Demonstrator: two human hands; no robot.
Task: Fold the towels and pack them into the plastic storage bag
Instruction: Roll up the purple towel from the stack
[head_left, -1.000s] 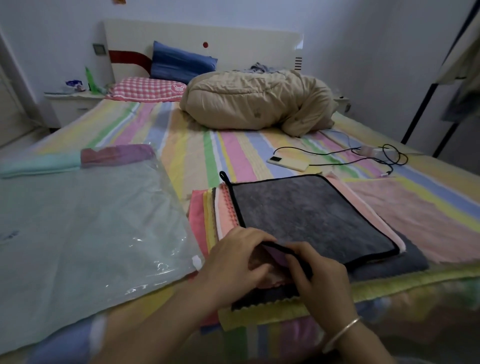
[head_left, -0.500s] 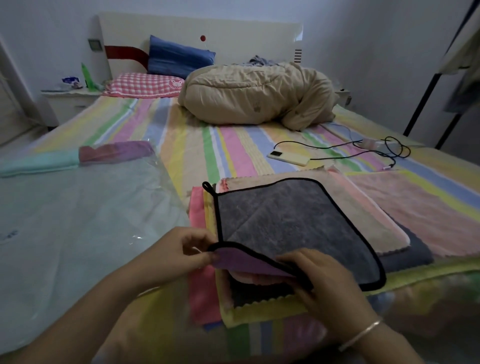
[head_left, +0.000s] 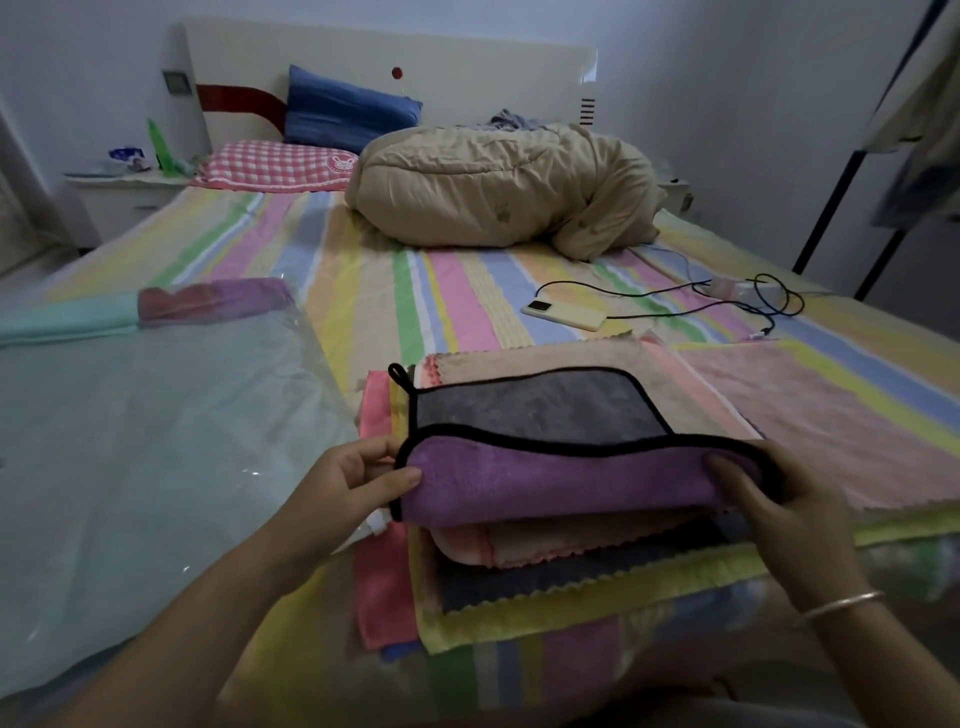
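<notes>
- One person's two hands are working at the near edge of a bed covered in a pastel-striped sheet (head_left: 467, 306).
- One square microfibre towel, grey on one face and purple on the other with black trim (head_left: 545, 480), is being held by its near edge, which is lifted and turned back so the purple face is showing; its far part is lying grey side up on the pile.
- The left hand (head_left: 358, 483) is pinching the near-left corner, thumb on the purple face and fingers curled behind.
- The right hand (head_left: 779, 514), with one thin metal bangle (head_left: 841, 605) on its wrist, is gripping the near-right corner, fingers wrapping round the edge.
- Under it one pile of flat towels (head_left: 571, 613) is lying, with five layers showing: peach, dark grey, yellow, pink and a sliver of blue.
- One pale pink towel (head_left: 810, 426) is lying spread out just right of the pile.
- One clear plastic storage bag with a teal and purple closing strip (head_left: 156, 441) is lying flat to the left, its corner touching the pile.
- Farther up the bed, one pale phone (head_left: 563, 314) with a black cable (head_left: 769, 301), one bundled beige quilt (head_left: 498, 192) and two pillows, one blue (head_left: 348, 111) and one pink-checked (head_left: 280, 166), are resting.
</notes>
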